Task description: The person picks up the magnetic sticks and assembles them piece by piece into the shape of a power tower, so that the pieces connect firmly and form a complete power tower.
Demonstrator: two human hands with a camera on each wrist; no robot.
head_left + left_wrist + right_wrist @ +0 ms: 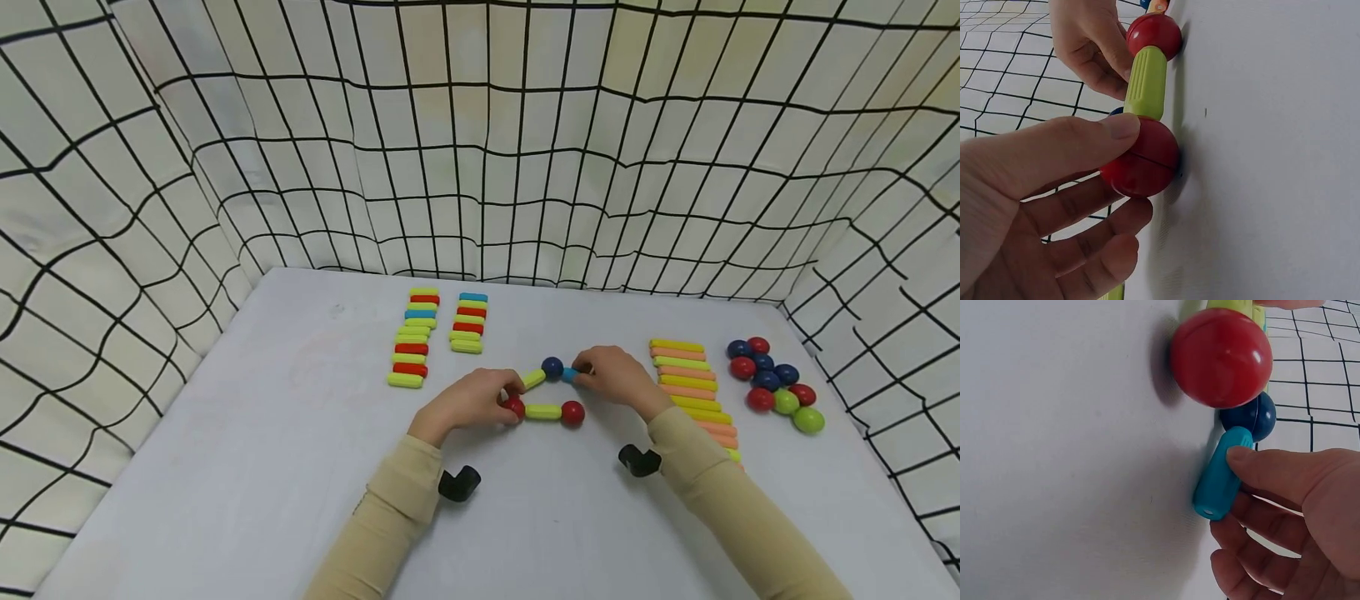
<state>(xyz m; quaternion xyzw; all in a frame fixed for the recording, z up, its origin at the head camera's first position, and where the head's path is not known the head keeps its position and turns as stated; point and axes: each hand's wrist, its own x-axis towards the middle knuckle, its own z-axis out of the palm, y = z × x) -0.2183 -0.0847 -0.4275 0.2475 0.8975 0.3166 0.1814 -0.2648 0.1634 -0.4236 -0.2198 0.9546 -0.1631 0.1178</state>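
Observation:
My left hand [472, 398] grips a red ball [1144, 159] between thumb and fingers. From that ball a short yellow-green rod [543, 412] runs to a second red ball [573, 413] lying on the table. Behind it, another yellow-green rod [533, 379] slants from near the left fingers to a dark blue ball [552, 367]. Its far end is hidden by the left hand in the head view. Thumb and fingers of my right hand [617, 377] pinch a short light-blue rod [1219, 481], whose one end meets the dark blue ball. The rod's other end is free.
Short rods [411, 339] in yellow-green, red and blue lie in two columns at the back left. Longer rods [687, 383] line up beside the right forearm. Several loose balls [767, 381] cluster farther right. Black netting [487, 154] surrounds the white table [247, 467].

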